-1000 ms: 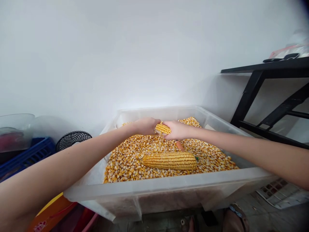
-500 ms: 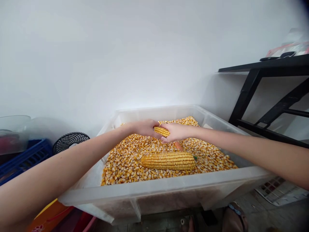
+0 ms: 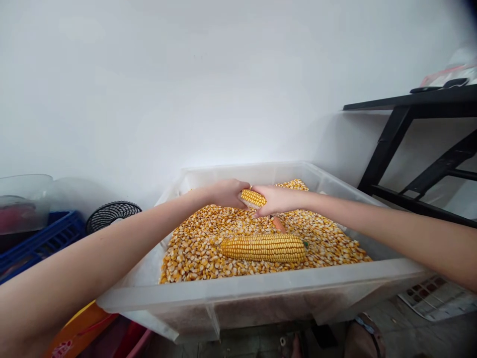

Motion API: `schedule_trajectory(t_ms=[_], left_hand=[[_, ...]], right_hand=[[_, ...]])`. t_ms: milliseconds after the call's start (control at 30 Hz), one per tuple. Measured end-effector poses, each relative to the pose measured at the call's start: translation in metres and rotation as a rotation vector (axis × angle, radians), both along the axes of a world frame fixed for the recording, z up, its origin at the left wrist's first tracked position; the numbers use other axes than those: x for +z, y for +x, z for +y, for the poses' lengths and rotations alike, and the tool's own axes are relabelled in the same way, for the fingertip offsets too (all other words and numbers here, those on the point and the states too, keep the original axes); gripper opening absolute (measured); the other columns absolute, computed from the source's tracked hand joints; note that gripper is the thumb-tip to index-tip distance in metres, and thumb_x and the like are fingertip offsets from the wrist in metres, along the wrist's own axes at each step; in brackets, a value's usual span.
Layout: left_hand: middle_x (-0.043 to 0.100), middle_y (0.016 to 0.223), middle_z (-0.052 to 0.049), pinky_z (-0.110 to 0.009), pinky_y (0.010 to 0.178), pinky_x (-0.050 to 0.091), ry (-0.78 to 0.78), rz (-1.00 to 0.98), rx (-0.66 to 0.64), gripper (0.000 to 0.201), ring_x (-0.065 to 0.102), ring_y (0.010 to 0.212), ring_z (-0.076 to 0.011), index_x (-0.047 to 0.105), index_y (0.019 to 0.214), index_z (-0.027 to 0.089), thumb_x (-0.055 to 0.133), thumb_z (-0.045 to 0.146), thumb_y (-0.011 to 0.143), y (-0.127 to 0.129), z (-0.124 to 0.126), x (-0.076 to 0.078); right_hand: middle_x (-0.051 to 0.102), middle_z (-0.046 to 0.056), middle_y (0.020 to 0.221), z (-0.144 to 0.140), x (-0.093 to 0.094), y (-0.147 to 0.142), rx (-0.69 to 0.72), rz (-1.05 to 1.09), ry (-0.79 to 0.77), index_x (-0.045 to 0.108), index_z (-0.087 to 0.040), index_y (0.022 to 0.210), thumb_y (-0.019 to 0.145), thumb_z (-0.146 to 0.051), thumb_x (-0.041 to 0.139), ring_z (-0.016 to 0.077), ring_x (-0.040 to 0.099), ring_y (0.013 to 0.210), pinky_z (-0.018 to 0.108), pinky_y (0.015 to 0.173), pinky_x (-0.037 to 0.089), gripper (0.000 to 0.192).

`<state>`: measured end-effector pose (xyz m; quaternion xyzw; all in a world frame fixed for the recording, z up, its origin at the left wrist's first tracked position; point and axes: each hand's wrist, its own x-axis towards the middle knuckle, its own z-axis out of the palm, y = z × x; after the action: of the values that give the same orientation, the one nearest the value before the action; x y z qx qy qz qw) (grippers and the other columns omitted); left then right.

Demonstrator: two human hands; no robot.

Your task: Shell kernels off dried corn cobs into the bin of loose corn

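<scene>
The corn cob [image 3: 253, 198] held between the left hand [image 3: 226, 193] and the right hand [image 3: 275, 200] shows only its middle stretch of kernels, since both ends are buried in the closed fingers. Just below the right hand, an orange bare cob [image 3: 278, 224] is half sunk in the loose kernels [image 3: 194, 248], so its length cannot be told. Far right of the right hand, the things on the black shelf [image 3: 428, 102] are blurred and cut by the frame edge.
</scene>
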<state>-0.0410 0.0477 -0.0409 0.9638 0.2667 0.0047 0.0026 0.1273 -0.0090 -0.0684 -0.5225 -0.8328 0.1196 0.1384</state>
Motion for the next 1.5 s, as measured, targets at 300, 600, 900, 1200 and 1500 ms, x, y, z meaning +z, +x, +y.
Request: schedule_trajectory(t_ms=[300,600,900,1200,1500], left_hand=[[0.057,0.09,-0.008,-0.024,0.053,0.041,-0.527,-0.035,-0.005,0.061,0.053,0.066,-0.014,0.043,0.11,0.016,0.047,0.06,0.069,-0.004,0.001,0.001],[0.051,0.087,-0.002,-0.025,0.061,0.038,-0.312,-0.162,-0.009,0.055,0.048,0.077,-0.016,0.044,0.096,0.018,0.056,0.059,0.061,-0.004,0.002,0.005],[0.055,0.09,-0.002,-0.027,0.064,0.038,-0.21,-0.211,-0.005,0.06,0.05,0.077,-0.0165,0.044,0.103,0.019,0.057,0.059,0.061,-0.004,0.006,0.003],[0.053,0.057,0.0,-0.027,0.053,0.039,-0.493,-0.164,0.074,0.044,0.05,0.054,-0.0126,0.055,0.073,0.016,0.058,0.059,0.061,-0.009,0.01,0.006],[0.061,0.08,-0.002,-0.025,0.059,0.037,-0.216,-0.246,0.0,0.038,0.054,0.07,-0.0159,0.056,0.087,0.017,0.055,0.049,0.066,-0.006,0.008,0.002]], right_hand=[[0.058,0.009,0.11,0.004,-0.007,0.001,0.011,-0.05,0.073,0.046,-0.015,0.113,0.06,-0.034,0.062,0.0208,0.056,0.092,0.026,0.071,0.043,0.058],[0.064,0.006,0.085,-0.003,0.001,-0.005,-0.146,-0.255,0.269,0.048,-0.019,0.102,0.07,-0.048,0.049,0.0182,0.058,0.07,0.023,0.051,0.032,0.043],[0.062,0.01,0.09,0.0,-0.002,-0.005,-0.223,-0.352,0.383,0.044,-0.017,0.103,0.074,-0.047,0.046,0.0226,0.059,0.078,0.027,0.054,0.033,0.042],[0.061,0.008,0.089,-0.003,-0.001,-0.008,-0.243,-0.371,0.407,0.044,-0.018,0.095,0.073,-0.036,0.05,0.0205,0.057,0.076,0.027,0.054,0.032,0.029],[0.059,0.009,0.09,-0.005,0.004,-0.003,-0.233,-0.391,0.486,0.045,-0.017,0.097,0.072,-0.033,0.05,0.0221,0.056,0.08,0.028,0.06,0.035,0.03]])
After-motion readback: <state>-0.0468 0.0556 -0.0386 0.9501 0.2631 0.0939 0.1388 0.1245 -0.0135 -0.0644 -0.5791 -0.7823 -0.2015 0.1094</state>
